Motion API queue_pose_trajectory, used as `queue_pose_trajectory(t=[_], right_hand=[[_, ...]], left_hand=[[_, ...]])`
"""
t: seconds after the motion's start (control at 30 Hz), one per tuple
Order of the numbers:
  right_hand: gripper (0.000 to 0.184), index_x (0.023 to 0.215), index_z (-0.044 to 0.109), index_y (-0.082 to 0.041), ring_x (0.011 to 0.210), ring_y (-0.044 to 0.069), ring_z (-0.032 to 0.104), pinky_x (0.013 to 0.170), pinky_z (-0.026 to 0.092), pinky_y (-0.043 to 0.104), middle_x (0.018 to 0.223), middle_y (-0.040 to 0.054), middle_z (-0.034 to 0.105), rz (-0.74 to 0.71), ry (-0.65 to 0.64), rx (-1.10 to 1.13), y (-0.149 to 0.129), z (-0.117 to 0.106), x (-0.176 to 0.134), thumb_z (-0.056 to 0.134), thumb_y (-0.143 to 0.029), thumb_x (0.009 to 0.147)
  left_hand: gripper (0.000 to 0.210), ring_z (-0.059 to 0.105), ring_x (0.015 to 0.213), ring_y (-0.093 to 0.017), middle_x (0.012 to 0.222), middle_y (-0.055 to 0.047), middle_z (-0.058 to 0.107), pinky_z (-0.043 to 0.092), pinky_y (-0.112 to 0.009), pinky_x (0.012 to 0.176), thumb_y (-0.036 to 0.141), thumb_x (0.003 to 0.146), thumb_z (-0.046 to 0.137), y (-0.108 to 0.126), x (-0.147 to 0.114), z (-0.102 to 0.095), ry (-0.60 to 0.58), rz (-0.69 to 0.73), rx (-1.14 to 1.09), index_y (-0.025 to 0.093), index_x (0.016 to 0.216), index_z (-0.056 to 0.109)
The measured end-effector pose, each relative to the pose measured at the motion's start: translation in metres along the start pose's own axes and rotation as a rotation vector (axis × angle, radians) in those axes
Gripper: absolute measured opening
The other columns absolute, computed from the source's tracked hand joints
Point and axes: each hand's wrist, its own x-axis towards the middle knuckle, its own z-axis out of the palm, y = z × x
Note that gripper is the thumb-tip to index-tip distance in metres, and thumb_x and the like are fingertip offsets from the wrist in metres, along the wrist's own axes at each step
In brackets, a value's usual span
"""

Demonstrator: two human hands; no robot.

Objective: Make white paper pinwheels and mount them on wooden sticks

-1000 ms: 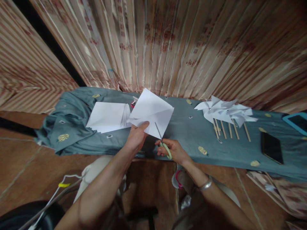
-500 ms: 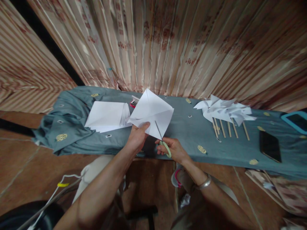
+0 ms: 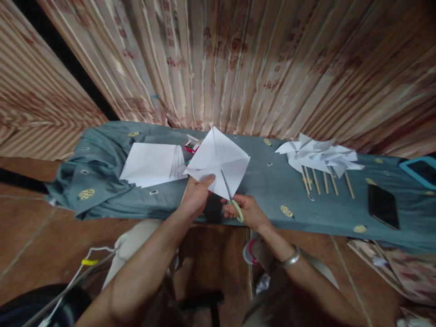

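Observation:
A square sheet of white paper point(image 3: 220, 152) with crease lines is held up over the cloth, one corner pointing away from me. My left hand point(image 3: 196, 193) pinches its near left edge, thumb on top. In my right hand point(image 3: 247, 210) are scissors with pale green handles point(image 3: 237, 211). Their blade lies on the paper from the near corner toward the middle, along a slit. Left of the paper lies a stack of white sheets point(image 3: 150, 163). Behind the held sheet a small red box point(image 3: 191, 146) is partly hidden.
Several white paper pinwheels point(image 3: 320, 154) on wooden sticks lie to the right on the blue-green cloth point(image 3: 259, 200). Beyond them are a black phone point(image 3: 383, 206) and a blue-framed device point(image 3: 420, 171). A striped curtain point(image 3: 231, 68) hangs behind the narrow table.
The paper has shifted slightly to the right, and more of the red box shows. Both hands keep their grips, and the scissors stay at the near corner.

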Motion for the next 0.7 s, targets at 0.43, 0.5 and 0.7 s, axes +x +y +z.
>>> queue_pose_trajectory(t=[0.43,0.5,0.7], right_hand=[[0.049,0.076,0.070,-0.016,0.046,0.008,0.052,0.049,0.040,0.023,0.052,-0.0031,0.065,-0.030,0.022,-0.015,0.0022,0.0015,-0.0001,0.087,-0.052,0.049],[0.049,0.077,0.070,-0.016,0.046,0.008,0.052,0.049,0.040,0.023,0.053,-0.0028,0.065,-0.036,0.027,-0.016,0.0031,0.0015,-0.0001,0.087,-0.052,0.049],[0.046,0.073,0.070,-0.017,0.044,0.008,0.051,0.047,0.038,0.023,0.050,-0.0032,0.064,-0.030,0.029,-0.023,0.0004,0.0011,-0.0005,0.087,-0.053,0.049]], left_hand=[[0.036,0.062,0.071,-0.017,0.081,-0.002,0.072,0.048,-0.028,0.067,0.026,0.052,0.080,-0.0011,-0.0007,-0.0015,-0.007,0.006,0.020,0.018,0.085,0.067],[0.034,0.062,0.070,-0.017,0.080,-0.002,0.072,0.048,-0.028,0.066,0.026,0.053,0.080,-0.0016,-0.0010,-0.0017,-0.002,0.002,0.026,0.017,0.082,0.066],[0.033,0.063,0.073,-0.019,0.082,-0.003,0.072,0.048,-0.030,0.068,0.023,0.055,0.078,-0.0025,-0.0007,-0.0015,0.010,-0.009,0.017,0.016,0.085,0.067]])
